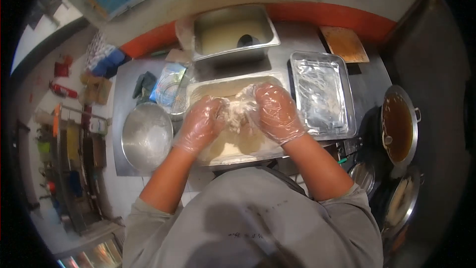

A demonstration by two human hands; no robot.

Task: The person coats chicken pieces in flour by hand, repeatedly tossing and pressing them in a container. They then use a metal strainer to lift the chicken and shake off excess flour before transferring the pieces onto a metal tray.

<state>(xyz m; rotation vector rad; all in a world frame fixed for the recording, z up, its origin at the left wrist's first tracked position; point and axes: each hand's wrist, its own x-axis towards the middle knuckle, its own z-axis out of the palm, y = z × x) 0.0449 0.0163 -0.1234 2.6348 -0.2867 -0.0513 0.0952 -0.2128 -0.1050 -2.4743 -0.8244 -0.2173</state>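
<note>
Clear plastic gloves cover both my hands. Between them is a lumpy, flour-coated piece of food, pale and ragged; its exact kind is hidden by the coating. My left hand has its fingers curled in on the left side of this piece. On the other side, my right hand is closed around it. Both hands are above a rectangular metal tray that holds pale flour.
Behind stands a deep steel container with pale liquid and a dark round object. A shallow metal tray lies right, a steel bowl left. Two wide pans, one with brown liquid, stand far right. A brown board lies behind.
</note>
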